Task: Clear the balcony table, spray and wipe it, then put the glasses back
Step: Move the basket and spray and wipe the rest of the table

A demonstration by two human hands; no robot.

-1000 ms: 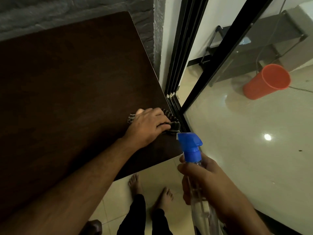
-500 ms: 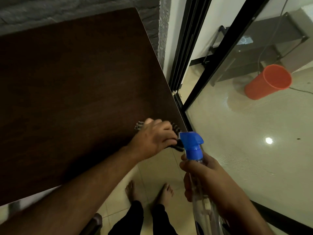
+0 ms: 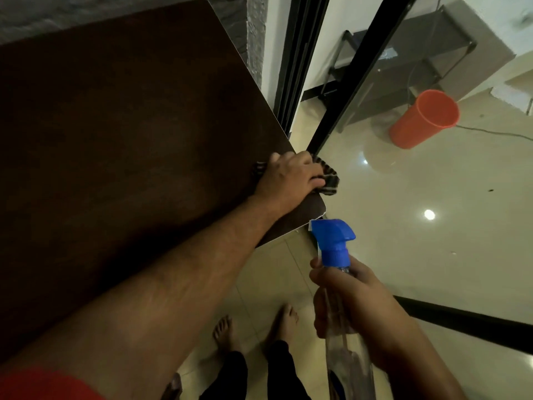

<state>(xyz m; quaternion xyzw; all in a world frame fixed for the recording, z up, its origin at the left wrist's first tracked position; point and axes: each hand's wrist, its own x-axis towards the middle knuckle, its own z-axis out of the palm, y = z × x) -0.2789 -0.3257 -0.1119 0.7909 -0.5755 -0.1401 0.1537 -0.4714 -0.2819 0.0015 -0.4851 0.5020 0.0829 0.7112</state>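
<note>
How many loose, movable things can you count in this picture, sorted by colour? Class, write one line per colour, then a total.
Dark striped: 1, the cloth under the left hand at the corner of the table
Clear with blue top: 1, the spray bottle gripped by the right hand
Orange: 1, the bin behind the glass
Total: 3

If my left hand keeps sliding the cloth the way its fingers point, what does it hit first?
Probably nothing solid: the left hand on the striped cloth points past the table edge, so open air comes first. The glass door lies beyond, depth unclear.
</note>
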